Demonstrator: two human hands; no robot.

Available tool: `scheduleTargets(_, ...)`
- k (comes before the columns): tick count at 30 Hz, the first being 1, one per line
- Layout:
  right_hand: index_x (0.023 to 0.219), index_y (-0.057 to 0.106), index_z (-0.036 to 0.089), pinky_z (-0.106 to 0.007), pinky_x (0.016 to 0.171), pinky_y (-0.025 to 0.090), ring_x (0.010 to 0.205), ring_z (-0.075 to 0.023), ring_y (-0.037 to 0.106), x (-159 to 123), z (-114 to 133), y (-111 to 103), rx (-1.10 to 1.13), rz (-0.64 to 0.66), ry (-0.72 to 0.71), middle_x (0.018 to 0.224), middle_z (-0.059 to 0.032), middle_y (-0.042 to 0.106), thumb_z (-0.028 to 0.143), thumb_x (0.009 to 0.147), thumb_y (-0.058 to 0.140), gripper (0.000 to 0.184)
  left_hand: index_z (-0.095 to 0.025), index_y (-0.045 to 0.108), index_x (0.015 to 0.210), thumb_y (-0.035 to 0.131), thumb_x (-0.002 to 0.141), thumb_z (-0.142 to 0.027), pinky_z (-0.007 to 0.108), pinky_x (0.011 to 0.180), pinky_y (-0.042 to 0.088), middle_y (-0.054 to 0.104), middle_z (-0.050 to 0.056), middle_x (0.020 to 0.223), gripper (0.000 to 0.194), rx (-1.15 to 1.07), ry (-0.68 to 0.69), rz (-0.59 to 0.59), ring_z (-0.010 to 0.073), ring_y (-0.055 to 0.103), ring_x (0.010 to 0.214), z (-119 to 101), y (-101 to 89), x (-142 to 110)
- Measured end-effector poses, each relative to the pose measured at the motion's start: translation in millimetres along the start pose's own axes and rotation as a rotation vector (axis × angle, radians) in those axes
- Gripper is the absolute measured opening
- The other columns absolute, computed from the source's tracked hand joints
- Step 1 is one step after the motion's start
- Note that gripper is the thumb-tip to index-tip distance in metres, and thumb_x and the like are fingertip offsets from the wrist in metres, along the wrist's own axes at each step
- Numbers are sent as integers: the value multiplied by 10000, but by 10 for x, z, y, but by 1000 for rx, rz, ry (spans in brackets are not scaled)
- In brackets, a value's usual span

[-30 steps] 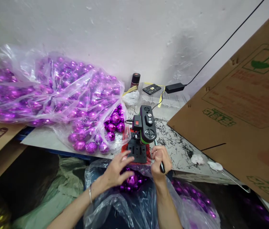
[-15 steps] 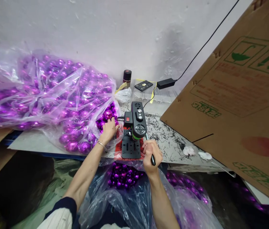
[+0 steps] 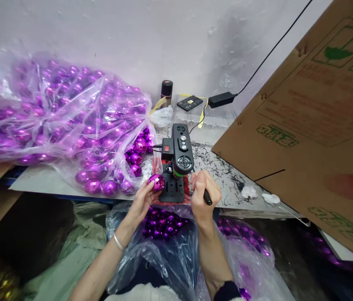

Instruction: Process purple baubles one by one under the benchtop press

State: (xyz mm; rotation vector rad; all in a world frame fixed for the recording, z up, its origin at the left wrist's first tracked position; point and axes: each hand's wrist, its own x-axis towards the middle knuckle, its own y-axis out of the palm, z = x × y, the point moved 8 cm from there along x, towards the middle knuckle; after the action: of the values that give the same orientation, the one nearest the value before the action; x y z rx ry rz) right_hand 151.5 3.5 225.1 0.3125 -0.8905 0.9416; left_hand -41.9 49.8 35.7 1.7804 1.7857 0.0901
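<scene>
My left hand point(image 3: 141, 198) pinches a shiny purple faceted ball point(image 3: 156, 181) and holds it at the left side of a small black bench drill point(image 3: 178, 161). My right hand point(image 3: 204, 194) is closed round the drill's black lever handle point(image 3: 208, 197) on the right. The drill stands on a red mat at the front of the table point(image 3: 47, 182). A big clear bag of purple balls point(image 3: 69, 121) lies open on the left, its mouth beside the drill. Below the table edge, a second plastic bag point(image 3: 166, 228) holds more purple balls between my arms.
A large cardboard sheet point(image 3: 314, 113) leans over the right side. At the back by the wall stand a dark can point(image 3: 166, 90), a small black device point(image 3: 189, 103) and a power adapter point(image 3: 221, 99) with its cable. Black shavings and white wads point(image 3: 250, 192) litter the table.
My left hand went from the lower bag up to the open bag on the table, took a purple ball and brought it back beside the drill. The right hand kept its grip on the lever.
</scene>
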Motion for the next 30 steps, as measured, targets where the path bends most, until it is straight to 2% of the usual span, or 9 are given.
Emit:
scheduleTargets(3,720,479,249,-306,605,430,615,-122,527,10,13,5,2,18,-15,657,41,502,176,1120,495,406,-205,737,1325,935,792,-562,445,1143,595,834,108,1285,672,161,153,-25,299,793,1212,46,86,104)
scheduleTargets(6,740,488,247,-298,608,428,631,-119,534,-11,24,-4,4,27,-33,676,41,502,155,1113,496,383,-198,714,1362,907,812,-548,492,1253,508,779,137,1426,680,409,341,-23,339,708,1391,33,148,220)
scheduleTargets(12,765,490,245,-276,626,440,666,-113,555,-63,48,-15,-15,40,-52,712,37,528,124,1107,473,363,-229,679,1399,865,887,-438,567,1195,542,768,144,1427,584,810,627,-28,356,730,1338,72,236,275)
scheduleTargets(16,772,493,244,-271,636,457,683,-115,574,-89,51,-16,-33,51,-51,723,30,551,111,1105,465,361,-224,641,1435,863,916,-428,552,1129,590,772,151,1416,600,935,750,-15,355,749,1307,100,278,274)
scheduleTargets(20,767,506,244,-281,638,472,682,-121,585,-98,54,-23,-50,58,-56,730,22,574,109,1101,463,363,-222,643,1423,870,930,-429,535,1094,610,779,156,1390,581,1031,879,73,361,756,1294,145,335,250)
scheduleTargets(23,769,516,242,-286,635,476,687,-124,600,-101,56,-28,-55,64,-51,742,16,596,108,1097,463,359,-224,648,1416,881,922,-425,533,1084,615,781,153,1373,581,1046,935,123,362,759,1282,178,367,245)
scheduleTargets(27,777,532,243,-297,618,471,677,-132,611,-176,33,-39,-83,56,-70,737,14,611,115,1093,462,349,-226,635,1436,867,933,-406,541,1093,610,775,150,1381,583,1018,910,143,355,754,1290,204,383,296)
scheduleTargets(30,782,531,243,-294,612,471,666,-128,610,-327,-73,-22,-102,37,-91,751,13,626,134,1102,445,350,-225,631,1438,853,945,-383,537,1094,612,774,151,1386,564,995,907,156,349,756,1293,207,389,301)
